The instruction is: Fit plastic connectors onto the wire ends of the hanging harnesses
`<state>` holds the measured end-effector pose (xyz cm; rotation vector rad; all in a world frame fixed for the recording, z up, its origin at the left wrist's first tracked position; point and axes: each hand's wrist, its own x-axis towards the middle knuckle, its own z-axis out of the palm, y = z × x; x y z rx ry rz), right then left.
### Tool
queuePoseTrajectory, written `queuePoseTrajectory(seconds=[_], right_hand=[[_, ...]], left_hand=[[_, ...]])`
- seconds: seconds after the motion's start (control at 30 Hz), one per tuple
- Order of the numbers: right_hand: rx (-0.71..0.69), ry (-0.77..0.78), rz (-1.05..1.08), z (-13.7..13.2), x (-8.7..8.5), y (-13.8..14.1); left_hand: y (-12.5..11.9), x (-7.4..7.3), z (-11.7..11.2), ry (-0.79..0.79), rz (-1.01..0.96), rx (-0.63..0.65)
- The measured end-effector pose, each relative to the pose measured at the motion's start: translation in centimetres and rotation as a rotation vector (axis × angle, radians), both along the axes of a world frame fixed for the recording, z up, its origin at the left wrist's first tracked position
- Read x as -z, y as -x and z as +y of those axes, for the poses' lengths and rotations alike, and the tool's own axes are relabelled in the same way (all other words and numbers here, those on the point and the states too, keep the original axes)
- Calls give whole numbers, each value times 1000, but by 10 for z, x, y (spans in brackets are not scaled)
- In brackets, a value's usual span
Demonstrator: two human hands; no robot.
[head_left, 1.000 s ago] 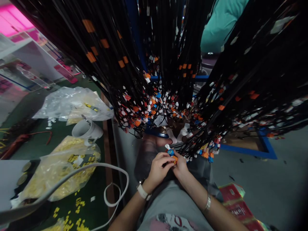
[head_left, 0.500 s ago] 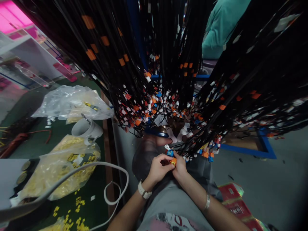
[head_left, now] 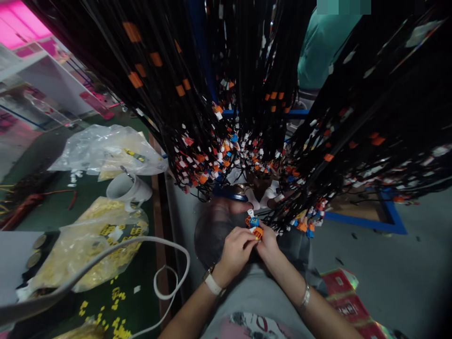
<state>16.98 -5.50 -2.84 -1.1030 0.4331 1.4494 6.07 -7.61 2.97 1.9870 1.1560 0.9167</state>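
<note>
In my lap, my right hand [head_left: 267,242] is closed around the wired end of a black cable, holding an orange connector [head_left: 259,232]. Just above that sits a blue connector [head_left: 254,221], and a small white connector [head_left: 250,213] sticks out at the top of the same bunch. My left hand [head_left: 237,248] pinches thumb and forefinger at the face of the orange connector. A tiny yellow piece [head_left: 256,238] shows at those fingertips; its exact shape is too small to make out.
Thick curtains of black cables [head_left: 243,61] with several coloured connectors hang ahead. On the left bench lie a bag of yellow pieces [head_left: 88,254], loose yellow pieces [head_left: 116,296], a white cup [head_left: 129,190] and a grey hose [head_left: 141,239]. A person in teal [head_left: 318,56] sits beyond.
The connectors have shifted slightly right and turned in my right hand. My left fingertips have drawn in to a pinch at the orange connector, where a larger yellow face showed before.
</note>
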Motion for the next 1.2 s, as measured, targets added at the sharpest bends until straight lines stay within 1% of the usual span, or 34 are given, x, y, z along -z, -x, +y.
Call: queuePoseTrajectory(seconds=[0.1,0.23,0.33,0.43,0.5,0.57,0.77,1.0,1.2], right_hand=[[15,10,8,1,-5,-1],[32,15,9,1,-11,0],[45,18,-2,0,-12,2],[62,12,-22,-1,-13,4],[72,13,-40,-2,-13,5],[82,21,-63,-3,-12,6],[105,45,-126,-3,-8,10],[102,42,-179,-3,-2,11],[79,11,-216,-3,5,12]], left_hand=[[0,-6,2,114,-13,-58],[0,-9,2,270,-28,-81],[-2,-7,2,384,-124,-145],[-5,-6,2,490,-260,-210],[-7,-5,2,575,-331,-237],[-9,-4,0,625,-363,-253],[-11,-3,-2,623,-329,-300],[-10,-2,-3,565,-259,-293],[-10,-3,-3,451,-170,-270]])
